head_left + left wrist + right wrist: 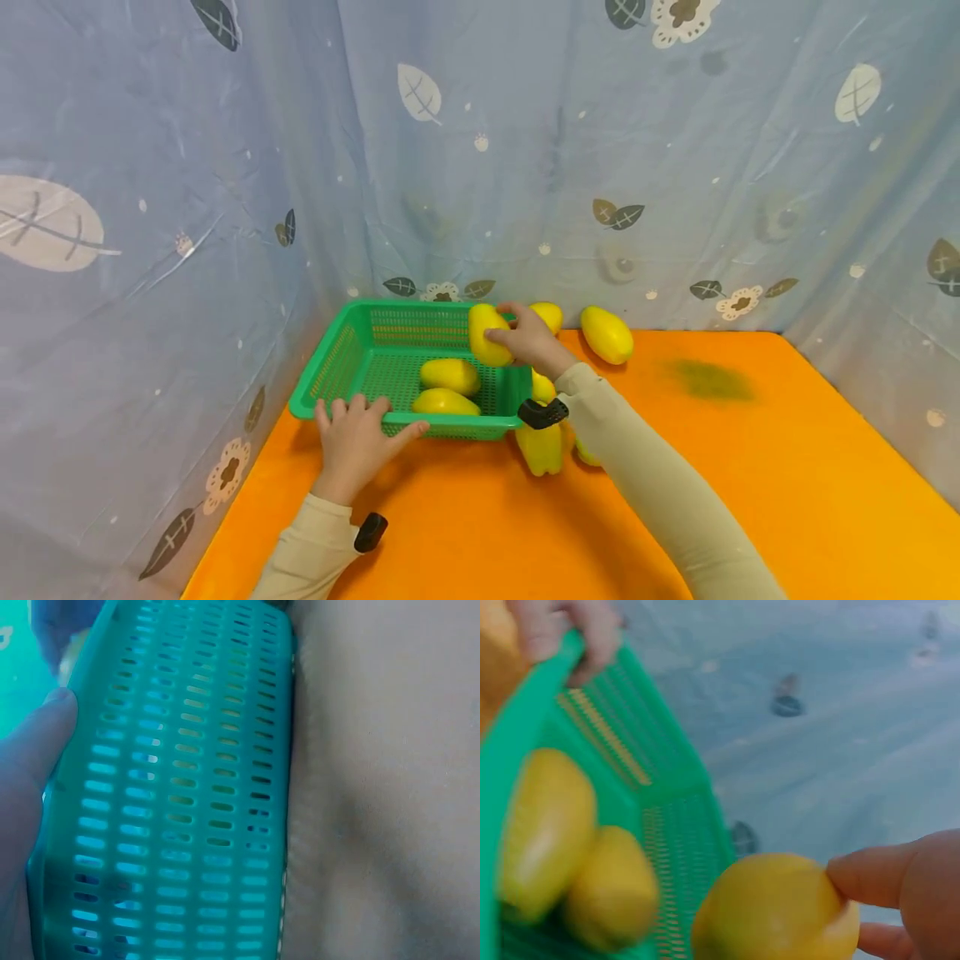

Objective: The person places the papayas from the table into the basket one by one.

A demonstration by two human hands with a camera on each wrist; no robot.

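My right hand [536,340] holds a yellow mango [489,335] between thumb and fingers, above the right end of a green plastic basket [408,421]. In the right wrist view this mango [772,911] is close by, with fingertips on its side. My left hand [358,442] grips the basket's near rim at the left, fingers over the edge and thumb along the outside. The left wrist view shows that thumb [45,735] against the slotted basket wall [172,795]. Inside the basket two more mangoes lie side by side, one [450,377] behind the other [446,402].
Right of the basket, a mango [607,335] lies on the orange tabletop [720,450]. Another mango [549,316] is partly behind my right hand. A lobed yellow piece [542,450] sits by the basket's near right corner, others partly under my forearm. A patterned curtain [480,167] surrounds the table.
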